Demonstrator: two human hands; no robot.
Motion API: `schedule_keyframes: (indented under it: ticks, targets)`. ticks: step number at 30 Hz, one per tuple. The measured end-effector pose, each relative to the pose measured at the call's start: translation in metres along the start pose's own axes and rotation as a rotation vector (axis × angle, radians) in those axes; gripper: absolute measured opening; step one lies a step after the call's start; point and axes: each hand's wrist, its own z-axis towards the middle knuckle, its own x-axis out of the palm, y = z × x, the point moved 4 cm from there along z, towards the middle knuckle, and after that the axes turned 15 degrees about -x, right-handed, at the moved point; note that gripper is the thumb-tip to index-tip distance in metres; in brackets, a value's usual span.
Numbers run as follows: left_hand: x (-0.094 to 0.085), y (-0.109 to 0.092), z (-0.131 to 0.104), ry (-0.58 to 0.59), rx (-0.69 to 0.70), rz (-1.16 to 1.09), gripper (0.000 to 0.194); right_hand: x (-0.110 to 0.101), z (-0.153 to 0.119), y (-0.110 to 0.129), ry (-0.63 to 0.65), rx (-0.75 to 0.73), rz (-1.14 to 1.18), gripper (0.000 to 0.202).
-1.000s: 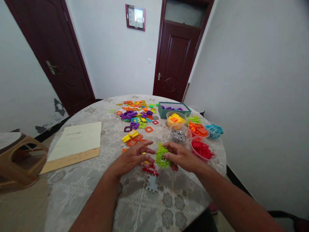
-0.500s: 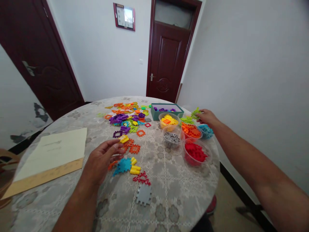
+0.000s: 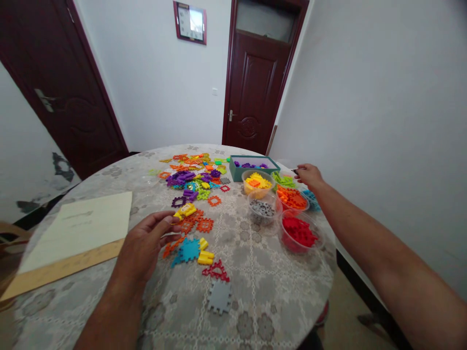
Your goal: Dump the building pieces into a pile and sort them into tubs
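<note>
Between the thumb and fingers of my left hand [image 3: 155,236] is a yellow piece [image 3: 185,211], above orange pieces [image 3: 205,224]. My right hand [image 3: 308,175] is closed at the far right, by the green bowl [image 3: 285,180] and the blue bowl [image 3: 312,200]; what it may hold is too small to name. Close to my left hand lie a blue piece [image 3: 189,250] and yellow pieces [image 3: 206,257]. Nearer the front are a red triangle [image 3: 217,271] and a grey square [image 3: 219,297].
Bowls of yellow [image 3: 258,181], orange [image 3: 291,198], grey [image 3: 262,208] and red pieces [image 3: 299,232] stand at the right, beside a green box [image 3: 236,174]. A mixed pile [image 3: 180,179] lies mid-table. Paper [image 3: 76,228] is at the left.
The green piece that was at my right hand is gone from its fingers, and green pieces lie in the bowl beside it. My left hand and its yellow piece have shifted slightly left.
</note>
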Motion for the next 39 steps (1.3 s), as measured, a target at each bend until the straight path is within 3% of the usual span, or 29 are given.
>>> schedule_keyframes:
  ticks: [4,7,9,13,17,22,25,28,33,39]
  targets:
    - [-0.005,-0.005,-0.003,-0.077,0.064,-0.006,0.042,0.002,-0.037,0.038,0.022,-0.183,0.036,0.028]
    - [-0.007,-0.008,-0.004,-0.121,0.109,0.034,0.04,0.013,-0.095,0.08,0.171,-0.414,0.031,0.026]
    - [-0.01,-0.009,-0.005,-0.154,0.143,0.131,0.039,0.024,-0.144,0.106,0.362,-0.535,-0.011,0.027]
    - [-0.012,-0.011,-0.006,-0.211,0.221,0.534,0.04,0.058,-0.247,0.141,0.877,-0.79,-0.054,0.03]
    - [-0.01,-0.003,-0.007,-0.144,0.235,0.902,0.042,0.092,-0.31,0.148,1.088,-0.851,-0.142,0.04]
    - [0.002,0.014,-0.018,0.137,0.29,1.231,0.066,0.13,-0.332,0.155,1.057,-0.844,-0.139,0.048]
    - [0.006,0.02,-0.022,0.154,0.305,1.371,0.076,0.148,-0.331,0.162,0.974,-0.841,-0.179,0.056]
    - [0.011,0.024,-0.02,0.133,0.315,1.451,0.06,0.165,-0.332,0.166,0.939,-0.863,-0.215,0.059]
    - [0.014,0.035,-0.005,0.169,0.354,1.461,0.029,0.181,-0.335,0.159,0.908,-0.907,-0.151,0.041]
    - [0.013,0.042,0.016,0.219,0.462,1.351,0.028,0.183,-0.323,0.146,0.751,-0.87,0.033,0.026]
